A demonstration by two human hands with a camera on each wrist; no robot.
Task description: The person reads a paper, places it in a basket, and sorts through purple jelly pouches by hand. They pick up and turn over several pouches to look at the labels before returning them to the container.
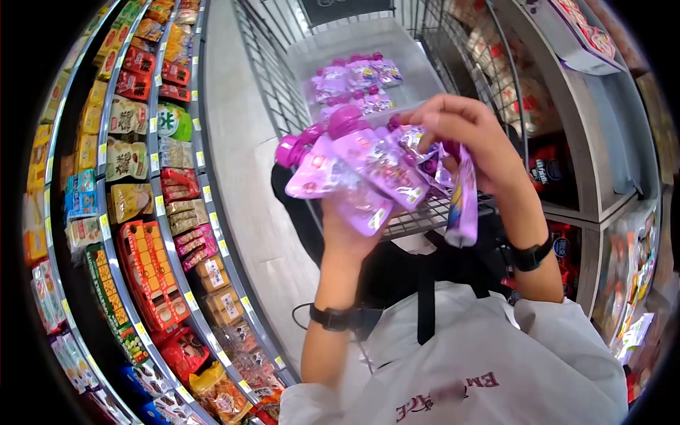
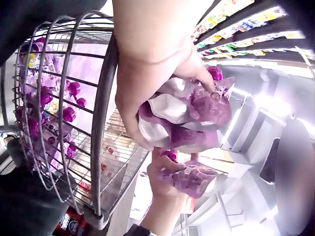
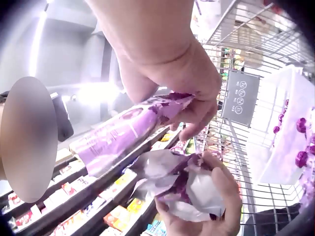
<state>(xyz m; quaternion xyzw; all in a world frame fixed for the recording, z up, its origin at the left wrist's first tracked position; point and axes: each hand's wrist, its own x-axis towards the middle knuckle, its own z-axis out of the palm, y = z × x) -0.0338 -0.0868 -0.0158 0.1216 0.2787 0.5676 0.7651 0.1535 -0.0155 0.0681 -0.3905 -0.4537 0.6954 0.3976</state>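
Over the near end of the cart, my left hand (image 1: 347,230) grips a bunch of purple spouted pouches (image 1: 375,166), their magenta caps fanned to the upper left. Its fingers wrap round the pouch bottoms, as the left wrist view of the hand (image 2: 147,73) shows. Close beside it, my right hand (image 1: 474,138) pinches another purple pouch (image 3: 115,137) near its cap end, so that pouch hangs with its flat bottom down. In the head view the right fingers overlap the edge of the left hand's bunch. More such pouches (image 1: 361,74) lie in a translucent bin (image 1: 411,46).
The bin stands inside a wire shopping cart (image 1: 262,60). Snack shelves (image 1: 152,177) with packed goods run along the left. A grey shelf unit (image 1: 595,163) stands close on the right, with bagged goods below. Floor (image 1: 241,106) shows between the cart and the left shelves.
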